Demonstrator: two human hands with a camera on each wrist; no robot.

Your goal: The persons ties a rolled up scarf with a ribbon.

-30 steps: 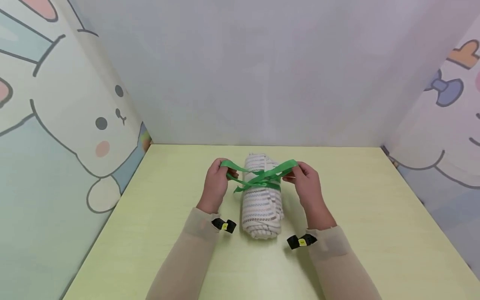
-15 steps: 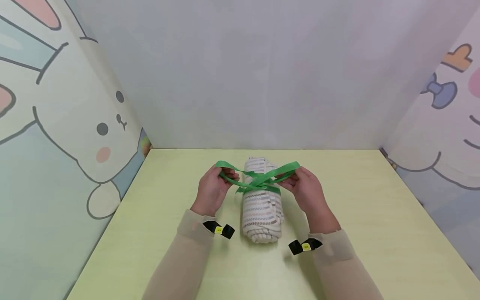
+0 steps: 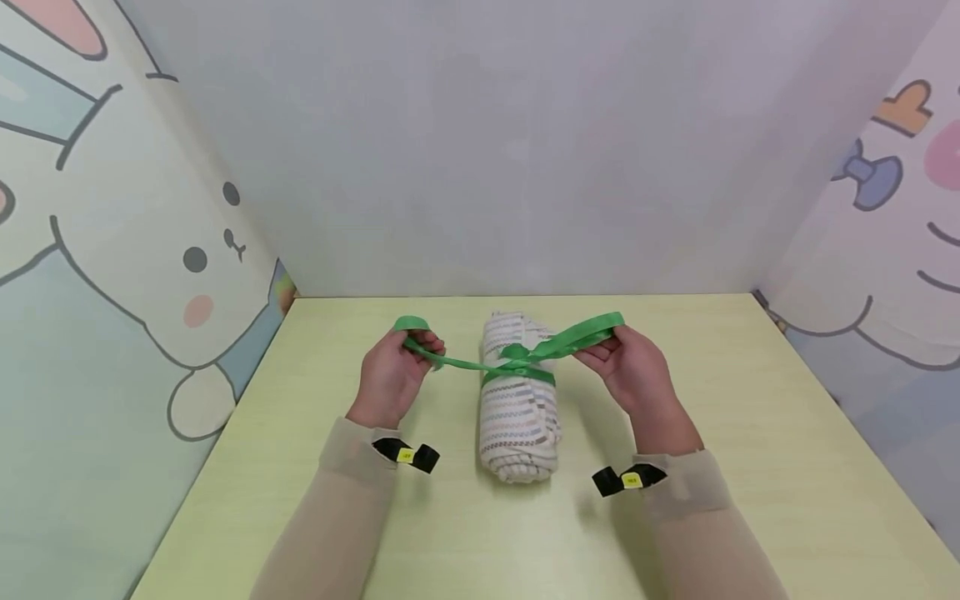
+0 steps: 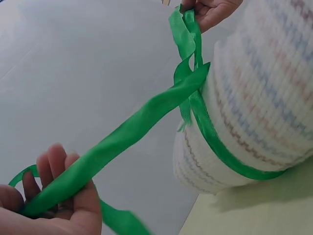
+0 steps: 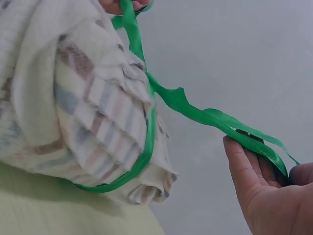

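Observation:
A rolled striped towel [image 3: 517, 429] lies lengthwise on the table, with a green ribbon [image 3: 528, 372] around its middle, crossing in a knot on top. My left hand [image 3: 386, 375] pinches one ribbon strand, drawn out to the left of the roll. In the left wrist view that strand [image 4: 132, 125] runs fairly straight from the knot to my fingers, and a tail hangs below them. On the right, my right hand [image 3: 633, 367] pinches a doubled length of ribbon; the right wrist view shows two strands [image 5: 195, 115] meeting at its thumb. Neither hand touches the towel.
The pale yellow table [image 3: 750, 433] stretches out on both sides of the roll. A plain light wall [image 3: 525, 150] stands behind it. Side walls carry cartoon pictures, a rabbit [image 3: 157, 242] on the left. Both wrists wear black straps.
My hands have moved apart, the left one farther to the left. The left loop has pulled out into a single strand, and the ribbon has drawn in at the knot.

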